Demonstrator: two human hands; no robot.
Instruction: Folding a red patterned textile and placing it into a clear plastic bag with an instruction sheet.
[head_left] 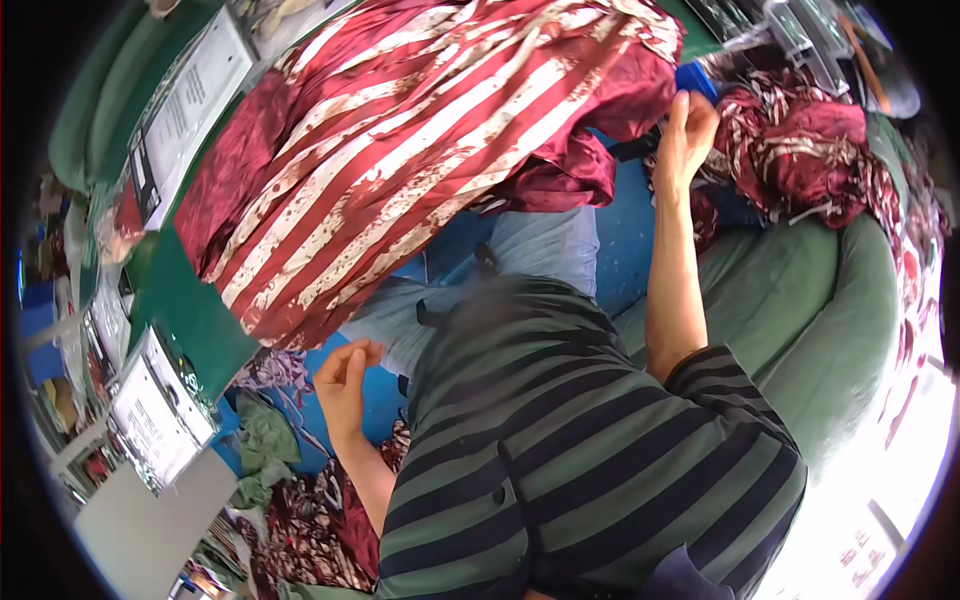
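A dark red and cream striped, blotched satin garment (400, 150) lies spread over the green table in front of me. My right hand (688, 135) is raised at its far right edge. The fingers are closed, their tips at a small blue object (697, 82) whose kind I cannot make out. My left hand (345, 385) is low, just below the near left edge of the garment. Its fingers are curled and pressed together; whatever they hold, if anything, is hidden.
Bunched patterned red fabric (800, 150) lies at the right. Clear plastic packages (160, 410) with printed sheets lie along the green table (175, 310) at the left. Green padded rolls (810, 310) flank my right side. More red cloth (310, 520) and green cloth (265, 440) lie low at the left.
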